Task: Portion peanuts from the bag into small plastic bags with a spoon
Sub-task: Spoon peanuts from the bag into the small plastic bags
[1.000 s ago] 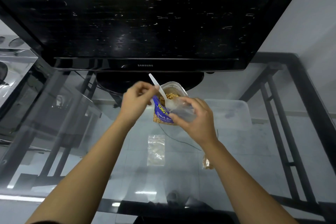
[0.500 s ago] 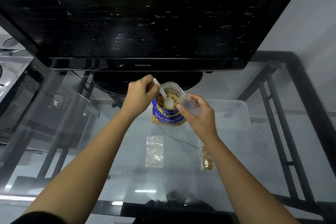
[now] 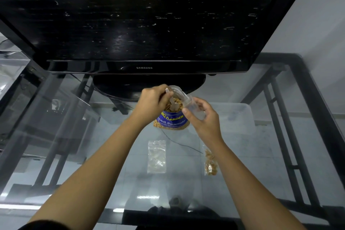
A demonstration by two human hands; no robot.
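Note:
A blue peanut bag stands open on the glass table, peanuts showing at its mouth. My left hand grips a white plastic spoon whose bowl is down among the peanuts inside the bag. To the right of the bag's mouth, my right hand holds a small clear plastic bag with its opening turned toward the peanut bag. An empty small bag lies flat nearer to me, and a small bag with peanuts lies beside my right forearm.
A large black television on its stand fills the far side of the glass table. A translucent plastic container sits at the right. A thin dark cable runs across the glass. Black metal frame bars show at the right.
My left hand has tipped the spoon downward, from raised over the bag's mouth into the peanuts. My right hand has shifted the small clear bag slightly right, off the front of the peanut bag.

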